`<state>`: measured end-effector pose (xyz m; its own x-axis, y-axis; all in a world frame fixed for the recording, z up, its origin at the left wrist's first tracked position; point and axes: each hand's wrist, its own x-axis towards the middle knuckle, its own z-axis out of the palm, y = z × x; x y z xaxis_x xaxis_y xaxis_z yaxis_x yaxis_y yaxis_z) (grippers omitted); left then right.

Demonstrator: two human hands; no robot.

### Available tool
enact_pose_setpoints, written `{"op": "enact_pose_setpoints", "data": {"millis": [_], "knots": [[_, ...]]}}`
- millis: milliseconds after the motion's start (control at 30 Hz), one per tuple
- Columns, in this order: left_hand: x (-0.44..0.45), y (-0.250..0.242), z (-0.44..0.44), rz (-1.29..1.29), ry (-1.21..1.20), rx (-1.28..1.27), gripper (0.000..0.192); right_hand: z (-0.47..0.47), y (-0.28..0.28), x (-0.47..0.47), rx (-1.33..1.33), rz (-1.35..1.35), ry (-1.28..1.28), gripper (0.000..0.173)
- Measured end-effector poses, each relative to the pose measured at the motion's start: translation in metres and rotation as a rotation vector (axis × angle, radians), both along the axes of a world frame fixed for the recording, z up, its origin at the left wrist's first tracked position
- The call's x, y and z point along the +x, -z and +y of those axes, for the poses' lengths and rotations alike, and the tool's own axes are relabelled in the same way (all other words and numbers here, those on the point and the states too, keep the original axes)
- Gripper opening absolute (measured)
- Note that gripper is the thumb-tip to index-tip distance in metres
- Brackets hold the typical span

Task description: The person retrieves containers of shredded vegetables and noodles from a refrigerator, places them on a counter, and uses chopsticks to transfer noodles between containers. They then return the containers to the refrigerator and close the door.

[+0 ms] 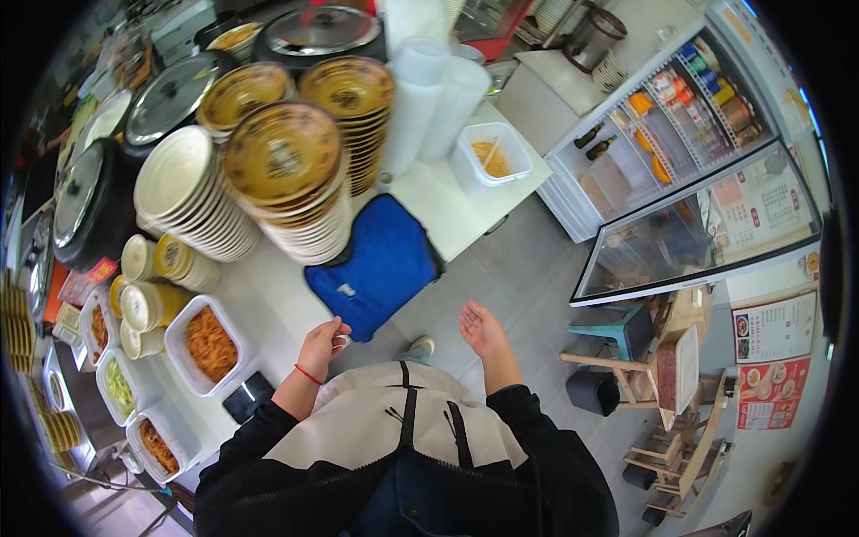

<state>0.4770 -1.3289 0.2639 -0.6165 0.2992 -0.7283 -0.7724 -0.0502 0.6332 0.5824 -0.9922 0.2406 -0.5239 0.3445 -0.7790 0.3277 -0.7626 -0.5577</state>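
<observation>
A folded blue fabric item (379,265) with black edging lies on the white counter (262,295), one part hanging past the edge towards me. My left hand (322,349), with a red cord on its wrist, has curled fingers beside the item's near corner; whether they touch or pinch it I cannot tell. To the right, my right hand (483,329) is held over the floor, palm up and fingers apart, holding nothing. Behind the fabric rise tall stacks of brown-glazed bowls (285,158) and cream bowls (174,174). A dark phone (248,397) rests near my left forearm.
Plastic tubs of shredded orange food (211,339) and green food (119,386) line the left. At the counter's right corner is a white tub (493,158) of yellowish food. The fridge's glass door (698,228) stands open; a stool (614,329) and waste bin (594,393) are beyond.
</observation>
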Motion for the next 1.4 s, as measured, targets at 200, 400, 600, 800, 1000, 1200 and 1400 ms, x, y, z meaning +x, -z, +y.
{"op": "enact_pose_setpoints", "data": {"millis": [200, 400, 600, 800, 1000, 1200, 1400], "knots": [[0.003, -0.001, 0.176, 0.051, 0.088, 0.038, 0.036, 0.133, 0.008, 0.025, 0.008, 0.001, 0.061, 0.026], [-0.043, -0.006, 0.296, 0.312, 0.313, -0.025, 0.044, 0.207, 0.006, 0.039, 0.002, 0.004, 0.116, 0.025], [-0.174, 0.004, 0.387, 0.454, 0.121, -0.234, 0.077, 0.252, 0.005, 0.042, -0.079, 0.005, 0.203, 0.026], [-0.228, 0.025, 0.431, 0.233, 0.051, -0.144, 0.050, 0.349, 0.012, 0.013, -0.023, -0.055, 0.264, 0.029], [-0.248, -0.006, 0.483, 0.321, 0.097, 0.034, 0.038, 0.460, 0.005, -0.058, -0.007, -0.098, 0.254, 0.031], [-0.273, -0.056, 0.606, 0.171, 0.206, 0.162, 0.048, 0.548, -0.003, -0.122, -0.009, -0.040, 0.185, 0.032], [-0.273, -0.055, 0.766, 0.163, 0.237, 0.299, 0.047, 0.686, 0.024, -0.141, -0.118, -0.007, 0.377, 0.027]]}}
